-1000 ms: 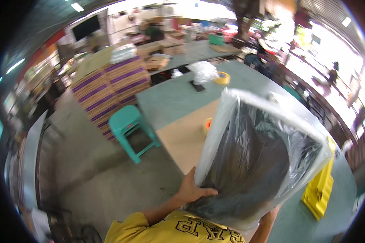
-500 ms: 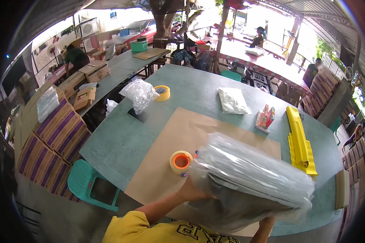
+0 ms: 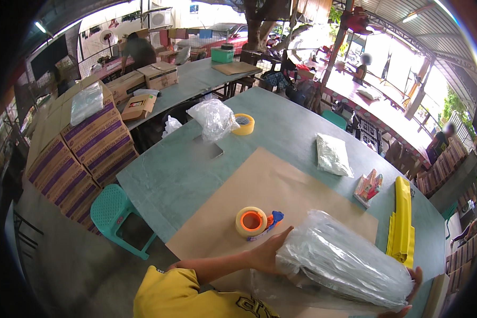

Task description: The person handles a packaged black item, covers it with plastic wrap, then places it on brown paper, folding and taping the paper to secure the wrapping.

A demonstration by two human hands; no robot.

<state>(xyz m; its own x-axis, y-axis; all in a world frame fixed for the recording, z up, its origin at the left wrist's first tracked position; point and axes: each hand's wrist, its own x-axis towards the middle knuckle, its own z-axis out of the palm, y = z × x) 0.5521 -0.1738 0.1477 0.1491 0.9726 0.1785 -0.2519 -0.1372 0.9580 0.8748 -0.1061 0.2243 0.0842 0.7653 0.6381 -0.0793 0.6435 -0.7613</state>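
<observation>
Head view only; I watch from a distance and log what shows. The bundle point(image 3: 350, 259), wrapped in clear film, lies across the near right part of the kraft sheet point(image 3: 281, 183) on the table point(image 3: 159, 185). Whether its underside touches the sheet I cannot tell.

Left hand point(image 3: 270, 255): clamped on the bundle's left end, some fingers hidden by film. Right hand point(image 3: 416, 280): clamped around the far right end, fingers on the upper side and thumb below, with the bundle between.

Risks, in my judgement:
1. Slip. The film looks slick and wrinkled; if either grip loosens, that end could drop or the contents slide inside the wrap.
2. Snag. Loose film hangs below the left end; a wrist or forearm dragging across it could tear it or pull the bundle askew.
3. Knock. The tape point(image 3: 243, 227), lying flat, and the blue-and-orange cutter point(image 3: 275, 217) sit just beyond the left hand; a swing that way could push them along.
4. Crowding. The yellow stack point(image 3: 403, 222) is close to the right fingers; turning the bundle carelessly could shove it out of line
</observation>
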